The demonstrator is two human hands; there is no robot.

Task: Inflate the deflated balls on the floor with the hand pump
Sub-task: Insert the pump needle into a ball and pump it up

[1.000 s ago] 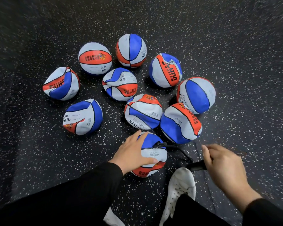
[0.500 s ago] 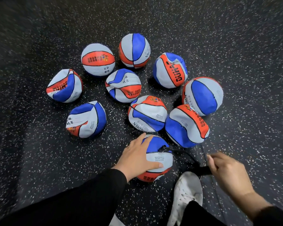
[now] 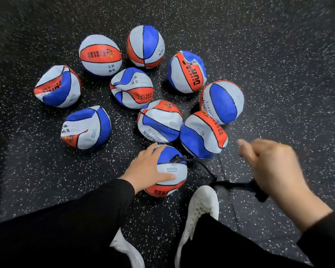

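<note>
Several crumpled red, white and blue balls lie grouped on the dark speckled floor (image 3: 37, 171). My left hand (image 3: 149, 169) rests flat on the nearest ball (image 3: 172, 171), fingers spread over its left side. A black hose (image 3: 201, 165) runs from a fitting on top of that ball to the black pump handle (image 3: 240, 185). My right hand (image 3: 275, 171), blurred, is closed around the handle at the lower right. Another dented ball (image 3: 201, 136) lies just beyond the hose.
My white shoe (image 3: 199, 209) stands beside the nearest ball, with a second shoe (image 3: 128, 248) partly hidden under my black sleeve. More deflated balls (image 3: 85, 128) spread to the left and back. Open floor surrounds the cluster.
My right hand has risen with the pump handle and is now blurred. My left hand stays on the same ball. The view has shifted slightly.
</note>
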